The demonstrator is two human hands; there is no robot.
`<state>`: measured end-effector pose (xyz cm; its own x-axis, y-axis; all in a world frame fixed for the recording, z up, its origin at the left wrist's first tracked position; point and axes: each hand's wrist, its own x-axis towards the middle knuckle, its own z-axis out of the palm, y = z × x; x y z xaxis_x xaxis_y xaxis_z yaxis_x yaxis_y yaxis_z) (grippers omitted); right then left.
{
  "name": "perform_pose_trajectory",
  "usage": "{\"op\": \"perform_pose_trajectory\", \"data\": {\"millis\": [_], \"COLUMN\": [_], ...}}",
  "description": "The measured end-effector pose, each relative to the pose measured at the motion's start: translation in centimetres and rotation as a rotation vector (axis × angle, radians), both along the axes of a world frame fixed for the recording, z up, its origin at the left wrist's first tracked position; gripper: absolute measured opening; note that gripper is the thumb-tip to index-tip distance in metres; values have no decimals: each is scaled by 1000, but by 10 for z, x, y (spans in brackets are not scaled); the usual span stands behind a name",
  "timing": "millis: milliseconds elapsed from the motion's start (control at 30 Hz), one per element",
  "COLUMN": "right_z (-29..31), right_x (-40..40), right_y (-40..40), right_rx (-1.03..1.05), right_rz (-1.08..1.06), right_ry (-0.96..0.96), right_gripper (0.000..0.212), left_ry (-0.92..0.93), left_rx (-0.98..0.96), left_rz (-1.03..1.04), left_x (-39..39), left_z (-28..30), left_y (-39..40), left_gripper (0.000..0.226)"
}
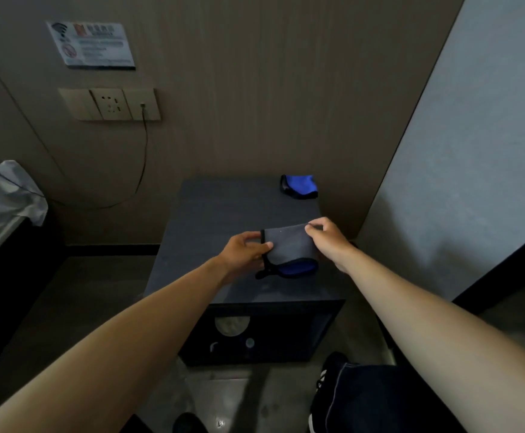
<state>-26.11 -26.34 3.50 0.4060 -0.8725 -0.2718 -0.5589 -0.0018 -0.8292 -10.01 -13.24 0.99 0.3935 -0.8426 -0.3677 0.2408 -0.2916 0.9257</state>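
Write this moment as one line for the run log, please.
left hand: pinches grey cloth left edge | right hand: pinches its far right corner | blue cloth: back right of cabinet top, apart

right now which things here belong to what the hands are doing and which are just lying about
In hand: grey cloth with black trim and blue underside, pinched by the left hand and the right hand; dark cabinet top under it.
Lying about: blue cloth at the cabinet's back corner, beige wall socket panel with black cable, white wall sign, white bedsheet.
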Motion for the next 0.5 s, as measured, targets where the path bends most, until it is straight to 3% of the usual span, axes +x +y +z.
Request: {"op": "perform_pose_trajectory", "data": {"millis": [133,500], "right_z": [-13,-46], "right_x": [0,27], "right_y": [-23,-104], "right_rx": [136,-211], "right_rz": [-55,-162], "right_ry": [-57,53], "right_gripper": [39,30], "left_ry": [-111,-502], "left_rx": [28,85], "left_rz": [103,139], "left_x": [5,27], "left_z": [-13,-48], "left_y": [-33,-135], "left_gripper": [42,34]}}
